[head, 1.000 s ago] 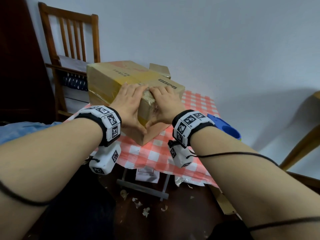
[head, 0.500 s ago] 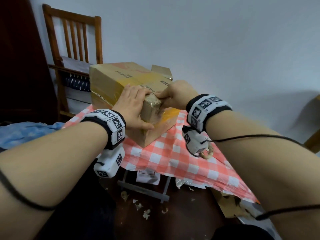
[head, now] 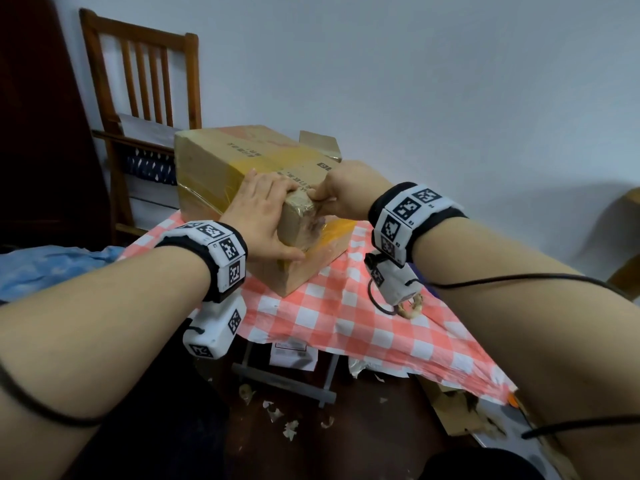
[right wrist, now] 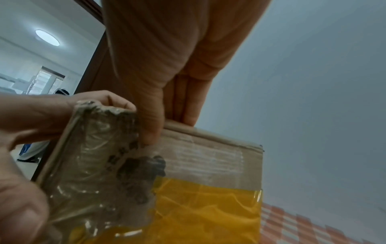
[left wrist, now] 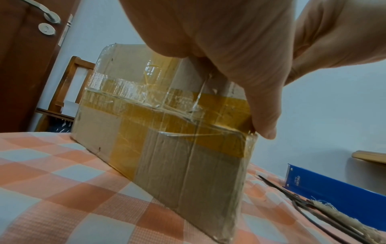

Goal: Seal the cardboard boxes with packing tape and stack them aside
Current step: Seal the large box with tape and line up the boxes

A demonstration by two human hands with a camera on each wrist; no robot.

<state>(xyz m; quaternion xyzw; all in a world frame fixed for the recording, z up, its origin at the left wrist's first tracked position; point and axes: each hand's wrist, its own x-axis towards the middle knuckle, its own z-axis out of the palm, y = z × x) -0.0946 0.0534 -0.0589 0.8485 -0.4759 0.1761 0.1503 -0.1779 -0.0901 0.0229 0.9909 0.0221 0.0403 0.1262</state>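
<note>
While round the box (head: 214, 161) corner, left hand (head: 258, 220) beside right hand (head: 349, 188).

Head view: dim, cool, flat indoor light; soft grey shadow on wall (head: 502, 150) at 3 o'clock. Strong fisheye bend at edges: wooden chair (head: 145, 81) leans at 11, forearms (head: 86, 341) balloon at 7 & 5. Left wrist: white glare streaks on packing tape (left wrist: 133, 94) across cardboard box (left wrist: 188, 173); left hand (left wrist: 219, 41) at 12 soft, out of focus. Right wrist: round ceiling lamp (right wrist: 47, 37) at 10 blown out; right hand (right wrist: 163, 49) blurred, pic grainy, tape sheen at 6.
</note>
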